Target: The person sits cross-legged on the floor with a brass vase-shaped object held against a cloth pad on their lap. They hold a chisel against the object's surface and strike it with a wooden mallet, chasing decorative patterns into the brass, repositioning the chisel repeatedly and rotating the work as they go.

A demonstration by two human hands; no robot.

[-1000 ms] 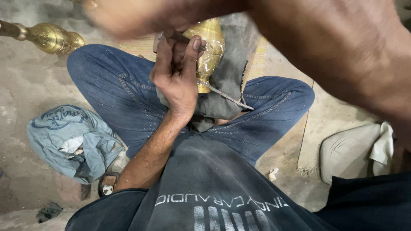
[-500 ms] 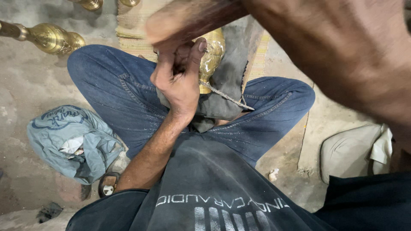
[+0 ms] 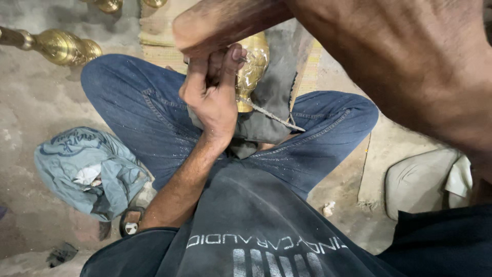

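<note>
Brass vase (image 3: 252, 66) is lying on grey cloth (image 3: 274, 102) across the lap, left hand (image 3: 212, 95) pinching a thin tool (image 3: 274, 117) against it, engraving apparently underway. Right hand (image 3: 225, 23) is blurring above, fingers unreadable; steadying comes next.

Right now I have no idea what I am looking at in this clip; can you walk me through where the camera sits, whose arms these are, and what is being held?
The camera sits on the person's head and looks down at their own lap. They sit cross-legged on a dusty floor in blue jeans. The left hand is curled in a fist around a thin tool, pressed against an engraved brass vessel that rests on a grey cloth in the lap. The right arm crosses close under the lens; its hand is blurred and mostly hidden, so what it holds cannot be told. Nearby lie more brass pieces, a crumpled blue cloth and a pale cushion.
</note>
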